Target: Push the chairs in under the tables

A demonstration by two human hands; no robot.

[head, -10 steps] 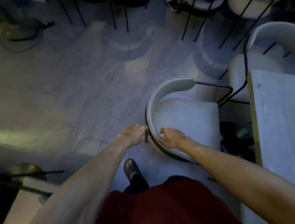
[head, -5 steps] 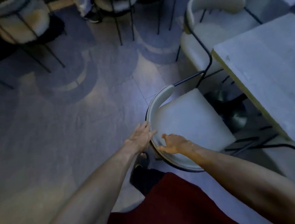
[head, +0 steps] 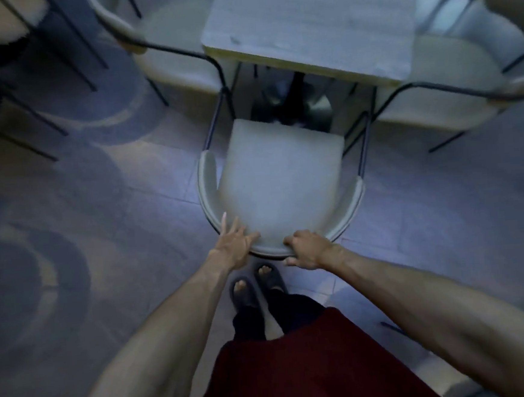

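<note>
Straight below the camera, a pale upholstered chair faces a square grey table, its seat front just short of the table's near edge and not yet tucked beneath it. And look at the grip: both hands sit on the curved backrest at its nearest point. The left hand lies flat and spread, fingers fanned against the outer curve of the backrest, not wrapped round anything. The right hand is curled, fingers hooked over the top edge and thumb below, so it is clamped on the chair's rim. The two hands are close but apart, a short stretch of rim bare between them.

Down at the bottom, two feet in dark slides stand together just behind the chair, with a dark red garment filling the lower frame. Off to either side of the table, two more pale chairs flank it: one on the left, one on the right, their black metal arms reaching toward the table. Grey floor tiles lie underneath it all, dim and shadowed.
</note>
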